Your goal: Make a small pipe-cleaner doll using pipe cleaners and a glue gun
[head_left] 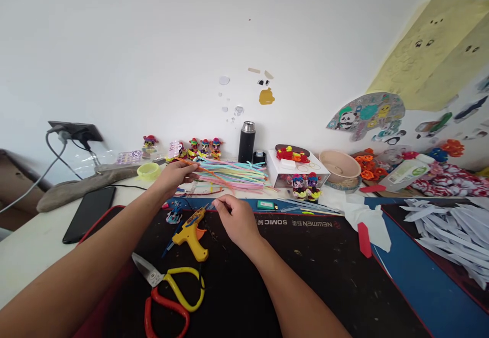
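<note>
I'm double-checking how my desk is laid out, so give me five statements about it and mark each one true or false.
1. The yellow glue gun lies on the black mat. True.
2. The scissors have two blue handles. False: one handle is yellow, the other red.
3. The left hand is at the left end of the pastel strips. True.
4. The dark flask lies on its side. False: the flask stands upright.
5. White paper strips are piled at the right. True.
</note>
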`<move>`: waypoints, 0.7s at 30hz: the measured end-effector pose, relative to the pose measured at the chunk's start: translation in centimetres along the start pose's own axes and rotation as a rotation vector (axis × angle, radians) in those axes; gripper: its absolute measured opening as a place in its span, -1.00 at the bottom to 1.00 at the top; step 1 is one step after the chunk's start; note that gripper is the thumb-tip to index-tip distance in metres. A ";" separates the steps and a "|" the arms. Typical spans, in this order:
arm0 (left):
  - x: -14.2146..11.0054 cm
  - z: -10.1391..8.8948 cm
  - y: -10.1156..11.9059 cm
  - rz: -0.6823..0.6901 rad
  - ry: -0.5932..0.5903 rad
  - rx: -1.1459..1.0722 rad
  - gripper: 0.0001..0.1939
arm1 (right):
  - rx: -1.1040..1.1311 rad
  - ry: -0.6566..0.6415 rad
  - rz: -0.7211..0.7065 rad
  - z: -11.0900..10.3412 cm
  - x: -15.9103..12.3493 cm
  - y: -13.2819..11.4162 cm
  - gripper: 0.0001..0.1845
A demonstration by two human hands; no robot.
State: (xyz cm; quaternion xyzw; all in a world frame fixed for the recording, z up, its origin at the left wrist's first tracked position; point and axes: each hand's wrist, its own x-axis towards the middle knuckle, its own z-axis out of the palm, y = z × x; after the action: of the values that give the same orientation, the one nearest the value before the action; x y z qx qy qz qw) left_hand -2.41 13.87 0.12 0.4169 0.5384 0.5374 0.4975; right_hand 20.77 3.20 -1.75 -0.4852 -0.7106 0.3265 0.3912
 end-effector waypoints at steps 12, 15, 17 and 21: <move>-0.7 -2.0 0.6 0.096 0.098 0.309 -0.57 | -0.121 -0.054 -0.039 0.1 -0.3 -0.4 -0.76; -1.2 -2.9 0.3 0.116 0.160 0.443 -0.46 | -0.157 -0.085 -0.056 0.2 -0.5 -0.5 -0.76; -1.0 -3.2 0.1 0.115 0.177 0.496 -0.43 | -0.185 -0.110 -0.060 0.3 -0.6 -0.6 -0.76; 0.0 -3.9 -0.1 0.143 0.273 0.552 -0.25 | -0.238 -0.151 -0.050 0.2 -0.6 -0.8 -0.76</move>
State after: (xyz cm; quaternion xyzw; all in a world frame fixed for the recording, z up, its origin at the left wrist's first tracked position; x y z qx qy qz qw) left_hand -6.28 13.23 -0.24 0.4970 0.6950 0.4557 0.2495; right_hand 20.41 2.34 -1.35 -0.4842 -0.7836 0.2657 0.2845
